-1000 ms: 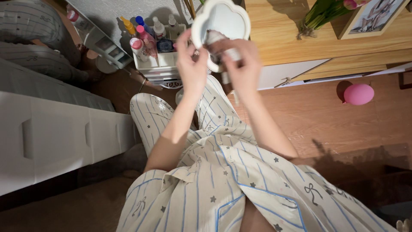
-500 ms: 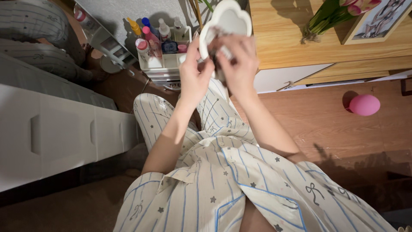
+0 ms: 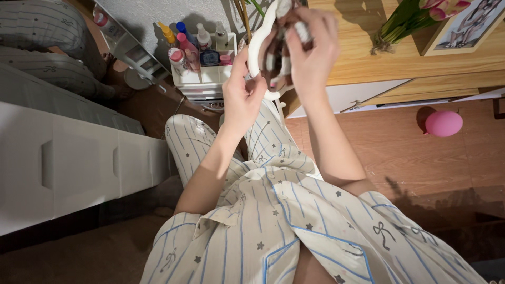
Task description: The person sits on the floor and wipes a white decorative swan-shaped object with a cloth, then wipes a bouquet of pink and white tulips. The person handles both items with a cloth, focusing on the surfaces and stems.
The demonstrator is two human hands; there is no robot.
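My left hand pinches the lower rim of a white cloud-shaped hand mirror, which I hold up in front of me. My right hand lies across the mirror's face, its fingers closed around a small white tube-like item. The glass is mostly hidden by my fingers and their dark reflection. Both hands are raised above my lap, which is covered by striped pyjamas with stars and bows.
A white caddy of coloured bottles stands on the floor just left of the mirror. A wooden desk bears tulips and a picture frame. A pink balloon lies on the floor; white drawers stand left.
Both hands and the mirror have risen toward the desk edge. The mirror has turned more edge-on, and my right hand has slid up over its face.
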